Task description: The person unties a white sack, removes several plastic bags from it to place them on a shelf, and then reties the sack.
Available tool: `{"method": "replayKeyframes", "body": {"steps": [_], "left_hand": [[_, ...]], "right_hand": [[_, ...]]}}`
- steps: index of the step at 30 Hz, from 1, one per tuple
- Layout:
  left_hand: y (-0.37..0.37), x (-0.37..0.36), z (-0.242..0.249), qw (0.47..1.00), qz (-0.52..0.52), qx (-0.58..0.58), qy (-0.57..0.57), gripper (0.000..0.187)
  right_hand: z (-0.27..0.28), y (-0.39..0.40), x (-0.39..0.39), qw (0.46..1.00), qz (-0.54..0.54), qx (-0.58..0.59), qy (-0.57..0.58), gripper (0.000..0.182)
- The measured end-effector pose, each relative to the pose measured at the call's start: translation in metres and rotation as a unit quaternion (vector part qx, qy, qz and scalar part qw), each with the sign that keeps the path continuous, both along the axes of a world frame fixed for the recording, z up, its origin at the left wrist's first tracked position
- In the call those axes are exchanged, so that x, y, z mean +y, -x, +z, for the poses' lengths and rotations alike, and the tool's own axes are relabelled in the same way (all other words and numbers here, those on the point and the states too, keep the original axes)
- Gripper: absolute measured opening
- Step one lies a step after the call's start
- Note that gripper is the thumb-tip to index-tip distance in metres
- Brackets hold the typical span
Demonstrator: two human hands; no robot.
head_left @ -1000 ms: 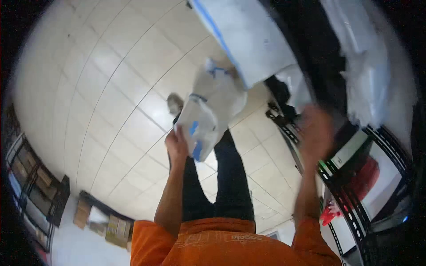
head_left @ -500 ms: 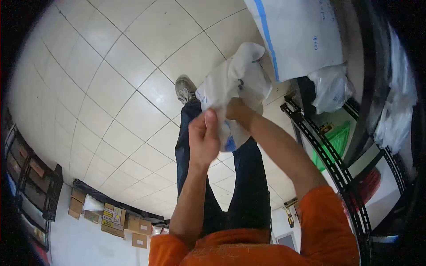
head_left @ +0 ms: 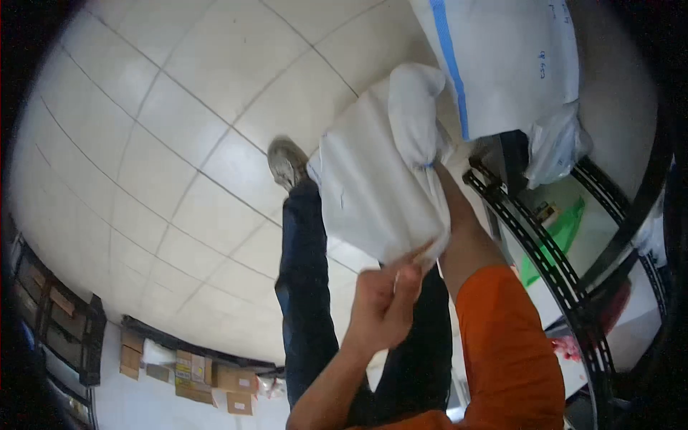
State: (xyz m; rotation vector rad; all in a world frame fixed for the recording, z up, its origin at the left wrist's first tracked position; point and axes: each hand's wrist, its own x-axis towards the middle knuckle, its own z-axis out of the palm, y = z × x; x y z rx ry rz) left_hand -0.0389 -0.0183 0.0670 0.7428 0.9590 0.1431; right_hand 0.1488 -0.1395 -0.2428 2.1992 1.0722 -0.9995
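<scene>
A white sack of thin, creased material hangs in front of my legs, its far end bunched into a rounded fold. My left hand is closed on the sack's near edge, thumb pressed against the fingers. My right forearm runs up along the sack's right side. Sack material covers my right hand from the wrist on, so its fingers are hidden. Just beyond, to the right, stands a bigger white sack with a blue stripe and handwriting.
A black slotted metal rack runs down the right side, with a clear plastic bag and a green item by it. Cardboard boxes line the wall at lower left. My shoe rests on the tiled floor.
My left hand has moved down and right, drawing the sack's edge nearer. The sack is spread wider, and my right hand has passed out of sight into or behind it.
</scene>
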Motion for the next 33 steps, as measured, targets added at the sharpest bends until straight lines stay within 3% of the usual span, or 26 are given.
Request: {"method": "replayKeyframes", "body": {"steps": [2, 4, 6, 9, 11, 12, 13, 15, 16, 17, 18, 19, 20, 21, 22, 23, 24, 25, 26, 27, 29, 31, 32, 33], "left_hand": [[-0.003, -0.004, -0.004, 0.999, -0.028, -0.003, -0.023, 0.046], [-0.002, -0.012, -0.001, 0.998, -0.016, -0.003, 0.063, 0.040], [0.017, -0.027, -0.011, 0.996, -0.050, -0.035, 0.068, 0.036], [0.039, -0.043, -0.002, 0.997, 0.061, 0.043, -0.013, 0.034], [0.007, -0.028, -0.003, 0.969, 0.202, 0.138, 0.030, 0.040], [-0.011, -0.016, 0.005, 0.946, 0.237, 0.210, 0.063, 0.044], [-0.018, -0.010, 0.009, 0.949, 0.234, 0.205, 0.058, 0.044], [-0.023, -0.006, 0.001, 0.967, 0.074, 0.207, -0.125, 0.048], [-0.021, -0.007, 0.002, 0.968, 0.073, 0.198, -0.133, 0.048], [-0.020, -0.007, 0.000, 0.943, -0.053, 0.264, -0.194, 0.044], [-0.021, -0.007, -0.004, 0.895, -0.172, 0.321, -0.255, 0.041], [-0.013, -0.014, -0.004, 0.912, -0.141, 0.307, -0.233, 0.032], [0.009, -0.027, -0.037, 0.903, -0.101, 0.277, -0.313, 0.028], [0.010, -0.022, -0.028, 0.927, -0.081, 0.263, -0.255, 0.025], [0.023, -0.026, -0.038, 0.964, -0.025, 0.211, -0.159, 0.024], [0.031, -0.025, -0.040, 0.894, -0.219, 0.250, -0.299, 0.026], [0.008, -0.019, -0.010, 0.863, -0.306, 0.341, -0.211, 0.025], [0.035, -0.035, -0.045, 0.790, -0.331, 0.282, -0.432, 0.026], [0.029, -0.040, -0.042, 0.841, -0.261, 0.380, -0.284, 0.027], [0.035, -0.040, -0.042, 0.824, -0.286, 0.340, -0.353, 0.027], [0.050, -0.052, -0.053, 0.832, -0.283, 0.312, -0.360, 0.028], [0.069, -0.065, -0.071, 0.842, -0.269, 0.291, -0.366, 0.028], [0.080, -0.073, -0.082, 0.849, -0.265, 0.248, -0.384, 0.029], [0.087, -0.080, -0.088, 0.852, -0.264, 0.207, -0.401, 0.031]], "right_hand": [[-0.010, 0.007, 0.006, 1.000, -0.007, -0.005, -0.007, 0.017], [-0.024, 0.015, 0.008, 1.000, -0.004, 0.000, -0.015, 0.017], [-0.035, 0.012, 0.014, 1.000, -0.003, -0.004, -0.028, 0.017], [-0.004, 0.014, 0.017, 0.998, 0.015, 0.031, -0.053, 0.016], [0.062, 0.030, 0.004, 0.991, 0.030, 0.109, -0.073, 0.015], [0.104, 0.037, -0.004, 0.983, 0.029, 0.163, -0.079, 0.015], [0.154, 0.040, -0.013, 0.969, 0.019, 0.231, -0.083, 0.015], [0.246, 0.033, -0.019, 0.942, 0.022, 0.325, -0.081, 0.015], [0.285, 0.026, -0.017, 0.946, 0.035, 0.311, -0.086, 0.017], [0.324, 0.019, -0.016, 0.949, 0.049, 0.297, -0.090, 0.021], [0.345, 0.019, -0.029, 0.950, -0.011, 0.285, -0.125, 0.029], [0.370, 0.018, -0.033, 0.935, -0.132, 0.312, -0.100, 0.034], [0.402, 0.021, -0.042, 0.932, -0.198, 0.253, -0.169, 0.037], [0.419, 0.031, -0.059, 0.887, -0.256, 0.226, -0.311, 0.036], [0.445, 0.028, -0.067, 0.864, -0.284, 0.217, -0.354, 0.034], [0.448, 0.038, -0.096, 0.839, -0.312, 0.190, -0.403, 0.030], [0.476, 0.031, -0.098, 0.841, -0.333, 0.175, -0.389, 0.028], [0.503, 0.022, -0.108, 0.819, -0.439, 0.152, -0.336, 0.035], [0.532, 0.009, -0.122, 0.783, -0.536, 0.136, -0.284, 0.043], [0.568, -0.005, -0.136, 0.703, -0.661, 0.071, -0.255, 0.046], [0.600, -0.033, -0.201, 0.604, -0.661, -0.120, -0.429, 0.041], [0.645, -0.071, -0.234, 0.508, -0.587, -0.279, -0.566, 0.049], [0.671, -0.095, -0.224, 0.475, -0.580, -0.292, -0.593, 0.044], [0.686, -0.117, -0.195, 0.483, -0.522, -0.321, -0.625, 0.041]]}}
